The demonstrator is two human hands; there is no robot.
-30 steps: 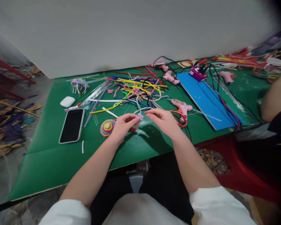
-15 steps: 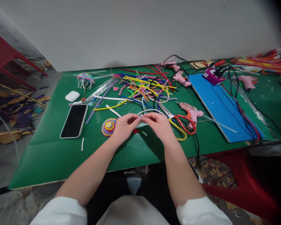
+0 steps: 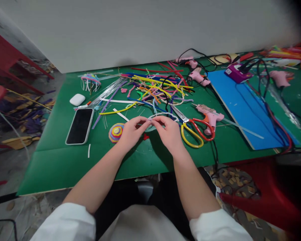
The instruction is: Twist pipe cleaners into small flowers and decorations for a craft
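Observation:
My left hand (image 3: 132, 133) and my right hand (image 3: 169, 134) meet over the green table (image 3: 50, 164), thumbs and forefingers pinched together. A small pale piece shows between the fingertips, too small to name. Beside my left hand lies a round striped disc (image 3: 116, 133) in several colours. Just below the fingertips is a small red piece (image 3: 145, 137). Scissors with red and yellow handles (image 3: 192, 140) lie open to the right of my right hand. A whitish fuzzy stem (image 3: 169, 114) curves behind the fingers.
Coloured stems (image 3: 153, 85) are heaped behind the hands. A phone (image 3: 79, 127), a white case (image 3: 77, 99) and a small striped canopy (image 3: 90, 80) sit left. Pink glue guns (image 3: 210, 116), cables, a blue board (image 3: 240, 110) and a purple power block (image 3: 237, 73) occupy the right.
The camera view has shifted slightly, with the right-hand items now farther right. Both hands stay pinched together, their pose almost unchanged.

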